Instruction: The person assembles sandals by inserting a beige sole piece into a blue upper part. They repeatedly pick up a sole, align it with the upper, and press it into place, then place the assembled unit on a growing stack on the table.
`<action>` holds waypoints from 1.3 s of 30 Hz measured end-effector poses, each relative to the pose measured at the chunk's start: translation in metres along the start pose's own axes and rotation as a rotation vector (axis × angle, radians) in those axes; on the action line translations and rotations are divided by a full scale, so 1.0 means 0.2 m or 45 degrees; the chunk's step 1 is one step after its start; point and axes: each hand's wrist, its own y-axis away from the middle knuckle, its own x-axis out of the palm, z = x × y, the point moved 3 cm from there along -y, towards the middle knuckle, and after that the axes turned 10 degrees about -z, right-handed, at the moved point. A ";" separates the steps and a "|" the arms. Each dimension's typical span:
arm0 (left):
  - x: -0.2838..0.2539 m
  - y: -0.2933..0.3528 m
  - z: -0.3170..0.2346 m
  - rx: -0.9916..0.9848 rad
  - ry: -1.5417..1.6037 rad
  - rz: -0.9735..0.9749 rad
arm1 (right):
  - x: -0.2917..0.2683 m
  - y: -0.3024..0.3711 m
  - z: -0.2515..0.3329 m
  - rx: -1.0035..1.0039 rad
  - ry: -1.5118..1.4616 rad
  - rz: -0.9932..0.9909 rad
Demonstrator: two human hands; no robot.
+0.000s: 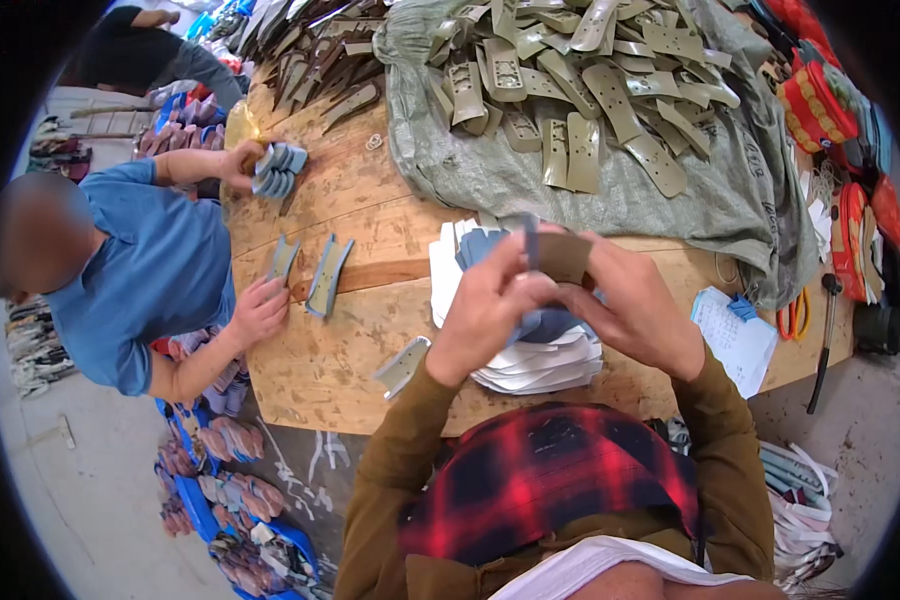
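Both of my hands hold a curved olive plate (pixel 562 257) above the near part of the wooden table. My left hand (pixel 492 312) pinches it at its left end, where a blue-grey strip shows along the edge; this end is smeared by motion. The fingers of my right hand (pixel 642 305) close round its right end. Under my hands lies a stack of white cut pieces (pixel 545 370), with blue-grey cut pieces (pixel 482 246) on top, partly hidden by my hands. A single curved plate with pale edges (pixel 402 367) rests beside my left forearm.
A heap of olive plates (pixel 610 90) covers a grey-green woven sheet (pixel 440 170) at the back. At left a co-worker (pixel 155 270) touches one plate and grips a blue-grey bundle (pixel 280 168). Right: paper (pixel 735 342), orange-handled scissors (pixel 794 316), a black-handled tool (pixel 822 345).
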 end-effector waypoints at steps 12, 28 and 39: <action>-0.12 0.15 0.06 0.954 -0.425 -0.115 | 0.11 0.19 -0.16 0.653 -0.841 0.149; -0.14 0.24 0.18 1.017 -0.890 -0.284 | 0.23 0.11 -0.04 0.462 -0.510 -0.353; -0.09 0.21 0.18 0.981 -1.182 -0.403 | 0.21 0.12 0.01 0.566 -0.597 -0.364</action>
